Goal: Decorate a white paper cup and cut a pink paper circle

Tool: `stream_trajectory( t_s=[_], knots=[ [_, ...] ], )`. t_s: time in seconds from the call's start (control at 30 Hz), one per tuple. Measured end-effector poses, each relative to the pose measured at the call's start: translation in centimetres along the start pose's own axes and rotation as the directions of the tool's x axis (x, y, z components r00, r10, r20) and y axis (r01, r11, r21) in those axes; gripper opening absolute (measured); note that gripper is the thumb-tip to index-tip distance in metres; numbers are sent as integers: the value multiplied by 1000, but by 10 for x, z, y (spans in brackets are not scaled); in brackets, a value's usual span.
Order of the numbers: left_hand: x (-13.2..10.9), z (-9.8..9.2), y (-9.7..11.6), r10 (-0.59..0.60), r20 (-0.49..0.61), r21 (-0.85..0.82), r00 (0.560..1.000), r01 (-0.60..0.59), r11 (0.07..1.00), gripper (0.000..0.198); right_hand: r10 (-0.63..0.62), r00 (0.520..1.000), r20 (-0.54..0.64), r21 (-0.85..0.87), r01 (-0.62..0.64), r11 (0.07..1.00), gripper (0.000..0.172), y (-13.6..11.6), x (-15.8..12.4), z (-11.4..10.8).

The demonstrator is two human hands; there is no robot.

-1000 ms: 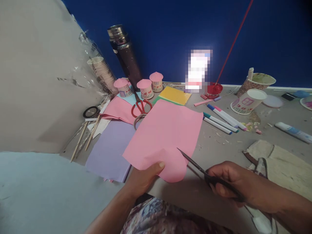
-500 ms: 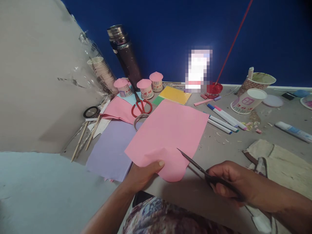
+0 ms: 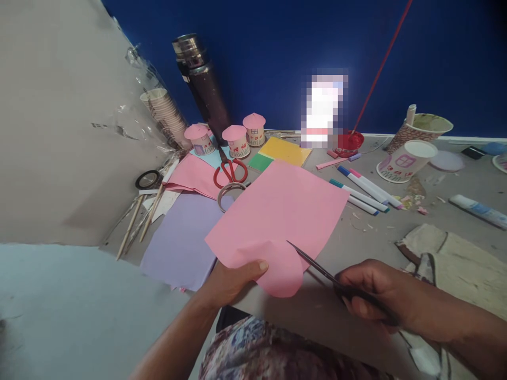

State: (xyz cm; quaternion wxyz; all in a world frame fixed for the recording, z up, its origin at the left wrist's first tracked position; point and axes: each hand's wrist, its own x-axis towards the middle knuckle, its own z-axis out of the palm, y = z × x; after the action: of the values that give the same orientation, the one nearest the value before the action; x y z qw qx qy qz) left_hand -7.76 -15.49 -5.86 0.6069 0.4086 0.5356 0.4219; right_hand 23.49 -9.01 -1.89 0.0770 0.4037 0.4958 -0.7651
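My left hand [image 3: 241, 274] pinches a sheet of pink paper [image 3: 281, 206] near its close edge, thumb on top and fingers hidden beneath. A rounded, partly cut flap [image 3: 283, 274] of that sheet curves out past the thumb toward me. My right hand [image 3: 372, 295] grips dark-handled scissors [image 3: 317, 268] by their loops. Their blades look almost closed, and the tip lies at the cut line beside the flap. Beyond the sheet, red-handled scissors [image 3: 229, 171] rest by a roll of tape [image 3: 225, 198].
Purple paper [image 3: 178, 243] lies left of the pink sheet. Several markers [image 3: 358, 198] lie to its right. Behind stand paper-cup houses with pink roofs [image 3: 236, 141], a dark flask [image 3: 208, 89] and a lit, blurred screen [image 3: 322, 111]. A cloth [image 3: 455, 264] lies at right.
The far part of the pink sheet has shifted slightly right, uncovering a marker's teal cap. Both hands keep nearly the same places and grips. My view has shifted a little.
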Motion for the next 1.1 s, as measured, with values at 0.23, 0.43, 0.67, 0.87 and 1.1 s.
stream_trajectory(
  t_s=[0.23,0.43,0.67,0.87,1.1],
  knots=[
    [-1,4,5,-24,-19,-27,1000,23,999,61,11,1000,6,-1,-11,1000,30,1,0,0],
    [-1,1,6,-37,40,-15,998,38,999,53,-1,1000,15,-17,1,1000,28,5,3,-2],
    [1,0,11,-57,43,-20,997,58,998,62,-4,999,40,2,4,1000,15,8,1,-3],
    [1,-1,15,-72,66,-12,995,73,997,59,11,999,38,-21,-10,1000,12,7,1,-3],
    [0,1,19,-75,60,8,995,74,997,52,-4,999,47,-37,5,999,25,13,3,-5]
  ],
)
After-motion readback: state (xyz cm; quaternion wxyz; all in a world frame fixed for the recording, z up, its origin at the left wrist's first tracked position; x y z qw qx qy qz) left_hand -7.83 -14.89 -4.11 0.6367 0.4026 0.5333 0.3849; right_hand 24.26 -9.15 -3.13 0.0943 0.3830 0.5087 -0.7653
